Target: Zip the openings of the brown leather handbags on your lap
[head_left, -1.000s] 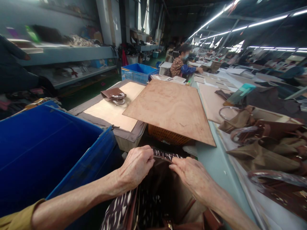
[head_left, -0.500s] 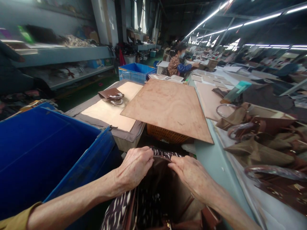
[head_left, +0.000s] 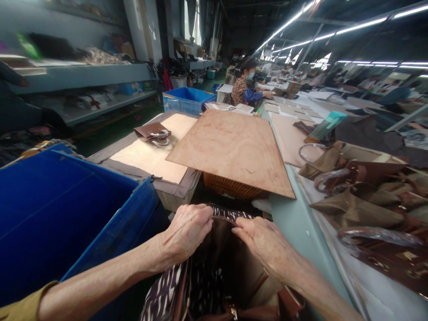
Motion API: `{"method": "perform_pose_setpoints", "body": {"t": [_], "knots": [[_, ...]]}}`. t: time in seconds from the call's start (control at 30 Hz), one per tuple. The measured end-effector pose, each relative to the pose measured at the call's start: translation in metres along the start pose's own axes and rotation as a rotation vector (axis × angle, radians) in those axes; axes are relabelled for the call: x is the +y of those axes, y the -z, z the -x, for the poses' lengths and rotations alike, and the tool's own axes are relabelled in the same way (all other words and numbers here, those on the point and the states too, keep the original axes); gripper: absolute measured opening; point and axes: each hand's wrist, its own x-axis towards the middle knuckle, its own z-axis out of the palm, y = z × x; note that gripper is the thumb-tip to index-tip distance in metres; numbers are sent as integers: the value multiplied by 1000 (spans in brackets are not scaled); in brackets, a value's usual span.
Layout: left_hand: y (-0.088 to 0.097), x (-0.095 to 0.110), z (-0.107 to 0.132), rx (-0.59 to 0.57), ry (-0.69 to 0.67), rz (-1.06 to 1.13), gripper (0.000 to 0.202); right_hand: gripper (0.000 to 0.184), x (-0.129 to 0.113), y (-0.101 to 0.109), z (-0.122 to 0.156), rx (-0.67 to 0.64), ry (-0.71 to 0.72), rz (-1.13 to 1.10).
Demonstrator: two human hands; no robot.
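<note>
A brown handbag (head_left: 247, 258) stands open below me, its dark inside facing up and a gold metal fitting at its near side. My left hand (head_left: 190, 229) pinches the far rim of the bag, fingers curled over it. My right hand (head_left: 261, 236) grips the same rim a little to the right, thumb and fingers closed on the edge. Black-and-white patterned cloth (head_left: 230, 212) shows just beyond the rim between the hands, and more of it shows at the bag's left side. My fingertips are partly hidden.
Left of me stands a large blue bin (head_left: 83, 196). Ahead, a wooden board (head_left: 234, 149) lies over an orange basket (head_left: 230, 185). A folded brown bag (head_left: 152, 132) rests on a pale sheet (head_left: 143, 158). Several brown bags (head_left: 364, 200) crowd the right table. A co-worker (head_left: 245, 87) sits farther off.
The view has shifted slightly, so the surroundings sit a little farther left. Both hands keep their hold on the bag's rim with hardly any movement.
</note>
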Motion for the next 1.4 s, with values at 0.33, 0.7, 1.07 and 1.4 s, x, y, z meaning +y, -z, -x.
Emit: {"method": "perform_pose_setpoints", "body": {"t": [0.33,0.7,1.07,1.4], "knots": [[8,1,-2,-68,-76,100,12,16,7,-4,4,-13,3,-87],[-7,1,-8,-67,-139,288,16,18,-3,1,-11,-10,7,-488],[-3,-10,-3,-84,68,226,15,27,-6,-3,-17,27,59,-616],[6,-18,-4,-151,213,337,11,21,-6,-3,-22,-9,57,-456]]}}
